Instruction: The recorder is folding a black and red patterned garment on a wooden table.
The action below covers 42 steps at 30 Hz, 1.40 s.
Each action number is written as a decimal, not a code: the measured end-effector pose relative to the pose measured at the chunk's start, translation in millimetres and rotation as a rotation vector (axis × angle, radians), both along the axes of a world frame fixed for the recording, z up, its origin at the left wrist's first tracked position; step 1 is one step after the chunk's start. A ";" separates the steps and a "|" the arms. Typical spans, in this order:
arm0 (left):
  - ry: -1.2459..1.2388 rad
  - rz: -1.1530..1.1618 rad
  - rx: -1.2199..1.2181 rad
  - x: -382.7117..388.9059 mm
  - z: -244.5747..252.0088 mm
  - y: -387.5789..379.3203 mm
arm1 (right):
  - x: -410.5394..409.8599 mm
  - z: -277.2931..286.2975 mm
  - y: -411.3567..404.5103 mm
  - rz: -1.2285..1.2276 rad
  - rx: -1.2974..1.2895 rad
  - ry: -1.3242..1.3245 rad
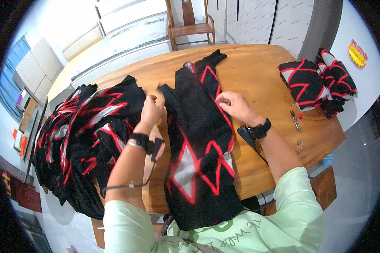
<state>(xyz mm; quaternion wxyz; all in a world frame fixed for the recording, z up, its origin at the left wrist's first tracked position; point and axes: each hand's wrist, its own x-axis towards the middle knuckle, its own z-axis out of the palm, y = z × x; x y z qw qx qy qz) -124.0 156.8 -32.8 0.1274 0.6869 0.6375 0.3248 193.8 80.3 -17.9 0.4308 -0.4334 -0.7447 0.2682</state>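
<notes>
A black knit sweater with red lines and light grey diamonds (199, 126) lies lengthwise on the wooden table, its lower hem towards my body. My left hand (152, 109), its fingers curled, is beside the blurred sleeve end at the sweater's left; whether it grips anything is unclear. At the right edge, the bent fingers of my right hand (236, 106) touch or hover over the red line, and a grip on the fabric cannot be made out. Each wrist wears a black strap with a small device and cable. Left of the sweater is a large heap of similar knit garments (88, 136).
Folded matching knits (302, 83) lie at the table's (256, 72) far right. Nearer are thread snips (295, 120), a small red item (300, 117) and loose thread scraps (300, 145). A wooden chair (191, 30) stands beyond the far edge.
</notes>
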 end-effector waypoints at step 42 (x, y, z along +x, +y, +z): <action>0.073 -0.751 -0.060 49.9 18.5 -161.4 | -1.0 12.0 -7.5 0.412 -0.388 -0.428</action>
